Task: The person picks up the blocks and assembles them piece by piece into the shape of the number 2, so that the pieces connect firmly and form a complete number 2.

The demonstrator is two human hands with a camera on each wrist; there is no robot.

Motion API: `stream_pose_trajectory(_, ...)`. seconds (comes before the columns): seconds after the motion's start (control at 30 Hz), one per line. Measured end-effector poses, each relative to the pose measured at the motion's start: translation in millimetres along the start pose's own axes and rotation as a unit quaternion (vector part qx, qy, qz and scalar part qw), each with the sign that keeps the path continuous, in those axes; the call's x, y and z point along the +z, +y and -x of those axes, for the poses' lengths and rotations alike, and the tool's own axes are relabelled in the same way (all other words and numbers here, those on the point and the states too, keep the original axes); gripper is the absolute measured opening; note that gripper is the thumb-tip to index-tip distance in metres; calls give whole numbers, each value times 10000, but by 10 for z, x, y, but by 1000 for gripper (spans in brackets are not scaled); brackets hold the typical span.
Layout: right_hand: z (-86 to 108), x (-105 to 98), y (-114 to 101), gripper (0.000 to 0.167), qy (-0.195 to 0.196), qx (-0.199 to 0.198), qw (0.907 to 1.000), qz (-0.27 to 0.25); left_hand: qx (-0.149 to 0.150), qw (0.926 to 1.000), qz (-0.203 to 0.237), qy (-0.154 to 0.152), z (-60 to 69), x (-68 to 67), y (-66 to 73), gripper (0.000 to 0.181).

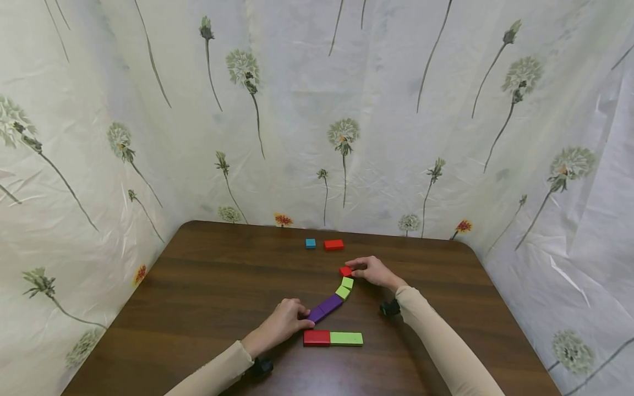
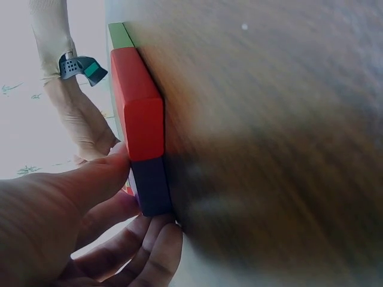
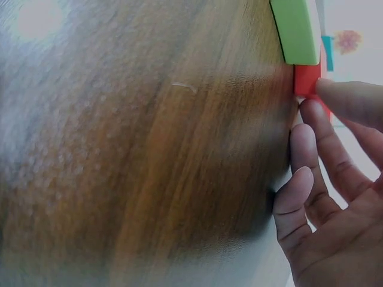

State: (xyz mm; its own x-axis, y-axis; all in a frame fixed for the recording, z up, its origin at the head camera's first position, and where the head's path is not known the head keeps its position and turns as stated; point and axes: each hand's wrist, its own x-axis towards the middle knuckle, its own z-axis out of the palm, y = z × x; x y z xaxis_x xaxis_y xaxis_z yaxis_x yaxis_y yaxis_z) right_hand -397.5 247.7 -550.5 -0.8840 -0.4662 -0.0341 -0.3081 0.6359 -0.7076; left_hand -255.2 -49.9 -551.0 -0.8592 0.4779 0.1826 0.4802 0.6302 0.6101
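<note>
My left hand (image 1: 283, 323) pinches the near end of a purple block (image 1: 315, 314) between thumb and fingers. A second purple block (image 1: 331, 303) continues from it, followed by two light green blocks (image 1: 343, 292), in a curved row on the table. At the row's far end, my right hand (image 1: 375, 272) pinches a small red block (image 1: 345, 271) with thumb and fingertips. In the right wrist view, a green block (image 3: 297, 33) stands beside that red block (image 3: 307, 79). Just in front of the purple blocks lie a longer red block (image 1: 316, 338) and a green block (image 1: 346, 339), end to end.
Toward the back of the brown wooden table (image 1: 238, 258) lie a small blue block (image 1: 310, 243) and a red block (image 1: 334, 245), side by side with a gap. A flower-printed curtain (image 1: 292, 110) surrounds the table's back and sides.
</note>
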Motion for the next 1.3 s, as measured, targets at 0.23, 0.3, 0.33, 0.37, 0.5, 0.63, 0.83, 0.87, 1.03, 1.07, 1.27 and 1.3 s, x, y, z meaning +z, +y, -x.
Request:
stream_pose_trajectory(0.23, 1, -2, -6, 33, 25, -74, 10000, 44, 10, 10000, -2, 11, -3, -1, 0, 29)
stream_pose_trajectory(0.3, 1, 0, -6, 34, 37, -95, 9999, 52, 9, 10000, -3, 22, -3, 4, -1, 29)
stream_pose_trajectory(0.33, 2, -1, -8, 35, 45, -79, 9999, 42, 0, 10000, -6, 18, -3, 6, -2, 29)
stream_pose_trajectory(0.37, 4, -3, -8, 36, 56, -54, 10000, 27, -7, 10000, -9, 18, -2, 6, -1, 29)
stream_pose_trajectory(0.5, 32, -8, 2, 43, 171, 168, 9996, -176, -7, 10000, -8, 32, -2, 8, 3, 29)
stream_pose_trajectory(0.63, 89, -1, -3, 52, 153, 396, 9986, -313, 2, 10000, 9, 27, 1, 8, 2, 30)
stream_pose_trajectory(0.83, 132, 39, -96, 52, -163, 279, 9993, -187, 35, 10000, -13, 71, 1, -11, 3, 30)
stream_pose_trajectory(0.87, 131, 45, -105, 51, -190, 242, 9994, -155, 37, 10000, -21, 77, 0, -13, 3, 30)
stream_pose_trajectory(1.03, 119, 63, -98, 48, -244, 217, 9994, -70, 42, 10000, -27, 79, -2, -15, 12, 30)
stream_pose_trajectory(1.07, 119, 64, -93, 48, -250, 233, 9994, -49, 29, 10000, -18, 66, -1, -13, 13, 30)
stream_pose_trajectory(1.27, 132, 67, -81, 47, -256, 219, 9994, -29, 47, 9999, 69, 67, 5, -13, 23, 28)
stream_pose_trajectory(1.3, 134, 70, -82, 47, -250, 209, 9995, -34, 69, 9999, 77, 81, 4, -17, 27, 27)
